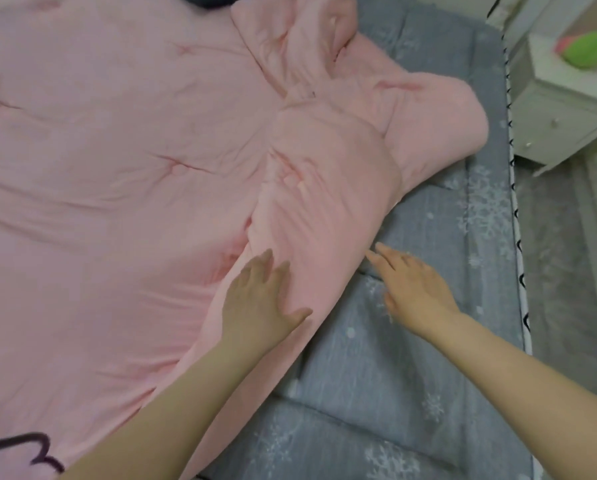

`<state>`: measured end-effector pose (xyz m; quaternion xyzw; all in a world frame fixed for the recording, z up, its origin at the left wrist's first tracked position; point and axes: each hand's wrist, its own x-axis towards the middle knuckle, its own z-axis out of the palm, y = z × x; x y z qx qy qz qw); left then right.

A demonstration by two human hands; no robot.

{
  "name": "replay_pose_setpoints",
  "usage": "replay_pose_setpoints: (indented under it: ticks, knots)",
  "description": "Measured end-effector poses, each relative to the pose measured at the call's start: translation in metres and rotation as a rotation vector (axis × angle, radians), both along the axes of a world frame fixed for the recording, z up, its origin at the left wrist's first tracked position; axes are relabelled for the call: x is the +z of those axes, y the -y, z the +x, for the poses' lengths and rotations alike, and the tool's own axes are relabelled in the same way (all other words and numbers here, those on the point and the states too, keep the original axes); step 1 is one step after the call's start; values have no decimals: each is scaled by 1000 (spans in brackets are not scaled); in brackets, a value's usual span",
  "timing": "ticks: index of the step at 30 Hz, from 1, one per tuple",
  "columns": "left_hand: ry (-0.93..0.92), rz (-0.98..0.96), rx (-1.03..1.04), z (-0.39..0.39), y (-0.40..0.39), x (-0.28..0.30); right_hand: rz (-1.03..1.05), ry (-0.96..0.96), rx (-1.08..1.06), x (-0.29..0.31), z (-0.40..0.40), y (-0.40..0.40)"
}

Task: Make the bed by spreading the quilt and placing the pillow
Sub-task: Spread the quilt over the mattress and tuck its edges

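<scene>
Room: a bed with a grey snowflake-print sheet [411, 375] fills most of the frame; a white nightstand [560, 109] stands at the upper right, a green object [590, 50] on top of it, with pale floor [567, 265] along the right edge.

Left hand [259, 299]: lower centre, palm down, fingers straight and slightly spread, thumb out to the right. It lies flat on the quilt's folded edge, holding nothing.

Right hand [415, 289]: right of centre, open, fingers extended toward the upper left. The fingertips [371, 255] reach the quilt's rim where it meets the sheet; whether they actually touch it cannot be told. The palm is over the bare sheet.

Quilt [117, 168]: pink, covering the left and centre of the frame, mostly flat with shallow creases. Its right side is bunched and folded back on itself in a thick ridge.

Ridge direction: long axis runs from the lower centre, at the left hand, to the upper right of centre, ending in a rumpled heap near the top edge.

Quilt versus hands: the ridge starts under the left hand and stretches away above both hands; the right hand sits just beside its right rim.

Lower left corner: a dark outline mark [23, 448] on the quilt.
</scene>
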<state>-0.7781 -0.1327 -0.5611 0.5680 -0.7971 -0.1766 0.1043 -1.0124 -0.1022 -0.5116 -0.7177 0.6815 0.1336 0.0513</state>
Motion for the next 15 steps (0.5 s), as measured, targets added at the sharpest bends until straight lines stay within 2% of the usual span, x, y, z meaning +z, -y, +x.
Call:
replay_pose_setpoints:
  ticks: [3,5,8,15]
  knots:
    - [84,152,51,-8,7,-15,-16,-76,65,-7,-2,30]
    - [128,188,48,-8,6,-25,-28,-145,147,-6,1,54]
    - [171,204,33,-7,22,-33,-151,-177,227,1,0,99]
    - [216,141,8,-10,36,-55,65,-212,262,-30,-4,137]
